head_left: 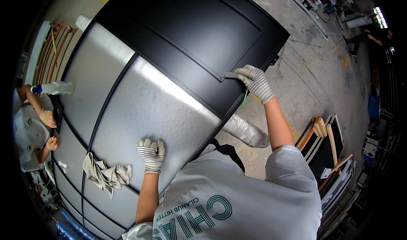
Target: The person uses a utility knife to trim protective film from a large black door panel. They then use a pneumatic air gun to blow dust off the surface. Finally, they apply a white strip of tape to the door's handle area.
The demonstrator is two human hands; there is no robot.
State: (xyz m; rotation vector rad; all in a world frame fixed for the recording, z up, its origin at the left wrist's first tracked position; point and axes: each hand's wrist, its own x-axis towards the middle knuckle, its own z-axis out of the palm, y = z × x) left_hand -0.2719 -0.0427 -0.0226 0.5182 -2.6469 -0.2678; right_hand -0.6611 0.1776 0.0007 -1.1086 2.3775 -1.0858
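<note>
My right hand (256,84), in a striped knit glove, is closed on a small flat grey scraper-like tool (230,75). The tool's tip meets the corner of a recessed line in a black door panel (190,32). Just below that hand, a thin green strip (244,99) hangs at the panel's edge. My left hand (151,155), gloved the same way, rests curled into a fist on a grey textured glass pane (169,108); nothing shows in it. A crumpled light cloth (106,174) lies on the panes to its left.
At the left edge, another person's hands (48,119) are by the frame, near a spray bottle (55,88). A plastic-wrapped roll (246,130) sticks out beneath the panel. Wooden frame pieces (324,134) lean at the right. A person (364,40) is far off at right.
</note>
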